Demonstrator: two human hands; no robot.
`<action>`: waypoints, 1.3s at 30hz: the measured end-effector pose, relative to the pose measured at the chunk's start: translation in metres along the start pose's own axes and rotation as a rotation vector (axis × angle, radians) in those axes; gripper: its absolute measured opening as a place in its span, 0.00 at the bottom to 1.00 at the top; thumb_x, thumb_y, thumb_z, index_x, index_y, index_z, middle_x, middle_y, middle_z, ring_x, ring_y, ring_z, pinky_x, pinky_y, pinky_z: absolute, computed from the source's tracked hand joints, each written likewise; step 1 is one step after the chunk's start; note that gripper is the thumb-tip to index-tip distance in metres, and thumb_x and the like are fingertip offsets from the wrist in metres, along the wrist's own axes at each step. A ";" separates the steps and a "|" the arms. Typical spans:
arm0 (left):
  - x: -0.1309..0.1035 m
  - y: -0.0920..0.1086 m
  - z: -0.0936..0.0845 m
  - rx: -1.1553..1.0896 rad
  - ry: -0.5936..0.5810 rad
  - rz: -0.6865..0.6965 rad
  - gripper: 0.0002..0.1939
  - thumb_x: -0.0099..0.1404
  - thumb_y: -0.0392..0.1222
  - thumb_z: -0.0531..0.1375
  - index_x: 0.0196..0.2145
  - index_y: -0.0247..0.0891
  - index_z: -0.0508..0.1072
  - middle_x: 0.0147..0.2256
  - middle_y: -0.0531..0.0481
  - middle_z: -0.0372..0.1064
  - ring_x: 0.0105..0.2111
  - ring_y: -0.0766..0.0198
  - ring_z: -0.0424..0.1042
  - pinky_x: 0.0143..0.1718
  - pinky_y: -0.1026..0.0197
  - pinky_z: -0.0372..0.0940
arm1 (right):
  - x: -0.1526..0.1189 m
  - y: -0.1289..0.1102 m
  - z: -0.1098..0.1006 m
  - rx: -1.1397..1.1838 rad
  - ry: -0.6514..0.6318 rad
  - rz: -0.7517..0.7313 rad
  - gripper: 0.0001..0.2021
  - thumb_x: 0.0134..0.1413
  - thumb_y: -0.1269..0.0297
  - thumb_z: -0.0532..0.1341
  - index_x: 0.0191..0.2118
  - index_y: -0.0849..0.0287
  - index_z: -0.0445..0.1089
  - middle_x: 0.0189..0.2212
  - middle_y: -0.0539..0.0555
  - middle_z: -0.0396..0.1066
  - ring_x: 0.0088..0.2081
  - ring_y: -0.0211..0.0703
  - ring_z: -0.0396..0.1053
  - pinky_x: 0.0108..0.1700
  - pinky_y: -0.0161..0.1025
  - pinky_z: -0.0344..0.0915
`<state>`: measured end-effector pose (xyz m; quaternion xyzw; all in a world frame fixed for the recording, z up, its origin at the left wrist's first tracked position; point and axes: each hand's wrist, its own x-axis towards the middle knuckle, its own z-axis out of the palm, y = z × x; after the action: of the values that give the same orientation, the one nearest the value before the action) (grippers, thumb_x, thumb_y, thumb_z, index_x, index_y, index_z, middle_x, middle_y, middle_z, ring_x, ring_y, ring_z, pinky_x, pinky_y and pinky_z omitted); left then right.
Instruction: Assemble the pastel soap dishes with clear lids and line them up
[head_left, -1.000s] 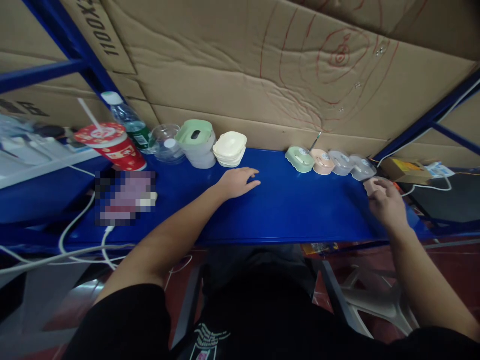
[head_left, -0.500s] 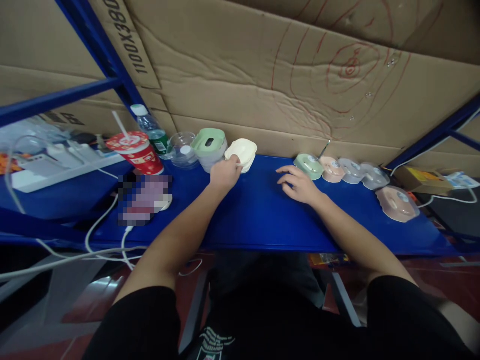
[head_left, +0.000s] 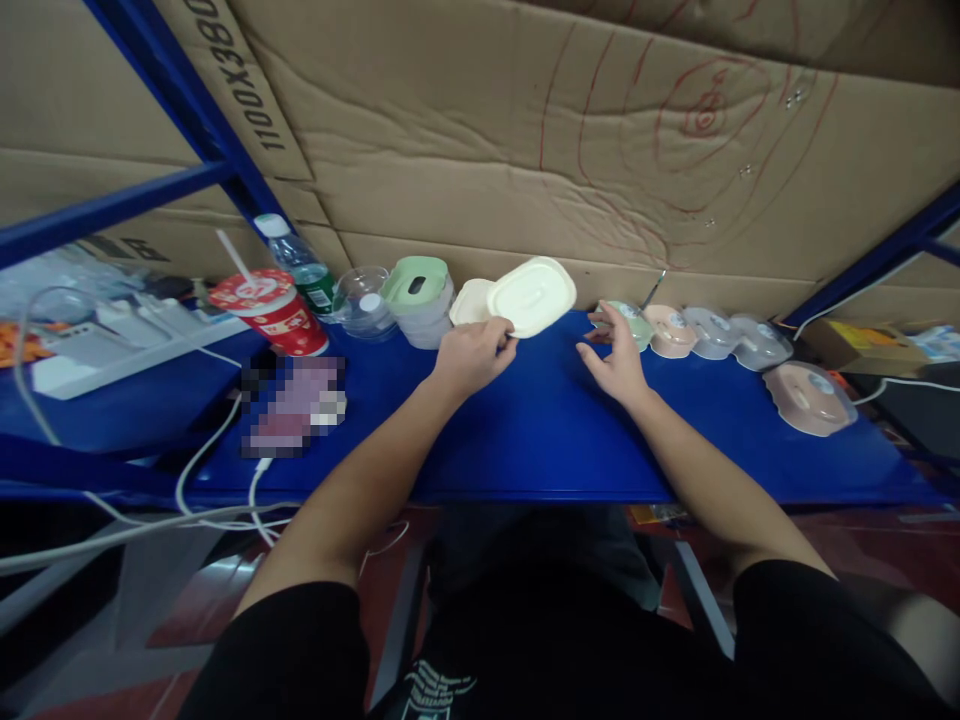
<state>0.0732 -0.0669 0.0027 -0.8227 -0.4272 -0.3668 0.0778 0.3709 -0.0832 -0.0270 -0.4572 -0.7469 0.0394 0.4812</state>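
A cream oval lid [head_left: 534, 297] is pinched at its lower left edge by my left hand [head_left: 474, 355], tilted above the blue table [head_left: 555, 440]. Behind and left of it sits another cream piece [head_left: 470, 303], partly hidden. My right hand [head_left: 616, 358] is open and holds nothing, its fingers apart in front of a green lidded container [head_left: 632, 322]. Left of the cream pieces, a green lid [head_left: 416, 285] tops a stack of clear containers [head_left: 426, 328].
At the left stand a clear round bowl [head_left: 364, 300], a water bottle [head_left: 300, 262], a red cup with a straw [head_left: 274, 310] and a power strip [head_left: 135, 350]. An orange container [head_left: 670, 332], two grey ones and a pink one [head_left: 810, 398] line the right, near a cardboard box [head_left: 862, 345].
My left hand has lifted the cream lid off the cream pieces and moved it right. My right hand has shifted slightly right and turned, its fingers now pointing up.
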 end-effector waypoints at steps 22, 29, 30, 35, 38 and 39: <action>0.011 -0.006 -0.013 0.022 -0.305 -0.396 0.20 0.76 0.54 0.59 0.58 0.42 0.78 0.56 0.41 0.79 0.55 0.47 0.78 0.55 0.50 0.72 | -0.002 0.013 0.002 -0.267 -0.478 0.226 0.23 0.63 0.51 0.70 0.61 0.54 0.80 0.48 0.59 0.78 0.45 0.53 0.79 0.50 0.50 0.76; 0.014 -0.049 -0.053 0.209 -0.033 -0.633 0.22 0.73 0.51 0.62 0.60 0.41 0.76 0.64 0.32 0.67 0.60 0.38 0.75 0.60 0.41 0.72 | -0.002 0.009 0.000 -0.282 -0.535 0.171 0.22 0.66 0.52 0.67 0.61 0.54 0.79 0.49 0.59 0.79 0.48 0.54 0.79 0.51 0.49 0.75; 0.014 -0.055 -0.054 0.218 -0.058 -0.658 0.21 0.72 0.51 0.63 0.58 0.40 0.77 0.62 0.32 0.69 0.59 0.37 0.75 0.60 0.40 0.72 | -0.002 0.009 0.000 -0.279 -0.535 0.166 0.22 0.66 0.52 0.67 0.61 0.54 0.79 0.49 0.59 0.79 0.48 0.54 0.79 0.51 0.50 0.75; 0.014 -0.066 -0.050 0.197 -0.060 -0.682 0.15 0.69 0.51 0.66 0.48 0.41 0.78 0.56 0.35 0.74 0.57 0.37 0.76 0.60 0.38 0.73 | -0.002 0.010 0.000 -0.276 -0.544 0.147 0.22 0.66 0.51 0.67 0.61 0.54 0.79 0.50 0.59 0.79 0.48 0.55 0.79 0.52 0.51 0.75; 0.014 -0.067 -0.048 0.166 -0.011 -0.685 0.16 0.66 0.48 0.69 0.49 0.42 0.75 0.56 0.36 0.72 0.59 0.37 0.74 0.61 0.37 0.73 | -0.001 0.009 -0.001 -0.282 -0.546 0.146 0.22 0.66 0.52 0.66 0.60 0.54 0.79 0.50 0.59 0.79 0.49 0.55 0.79 0.53 0.50 0.75; 0.014 -0.068 -0.048 0.154 0.016 -0.686 0.17 0.65 0.46 0.70 0.49 0.42 0.74 0.57 0.36 0.71 0.60 0.37 0.74 0.61 0.36 0.72 | -0.001 0.009 -0.001 -0.283 -0.542 0.145 0.22 0.66 0.51 0.66 0.60 0.53 0.79 0.50 0.59 0.79 0.49 0.55 0.79 0.53 0.50 0.75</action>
<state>0.0012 -0.0365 0.0338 -0.6202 -0.7045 -0.3446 0.0151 0.3771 -0.0791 -0.0318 -0.5445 -0.8116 0.0900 0.1920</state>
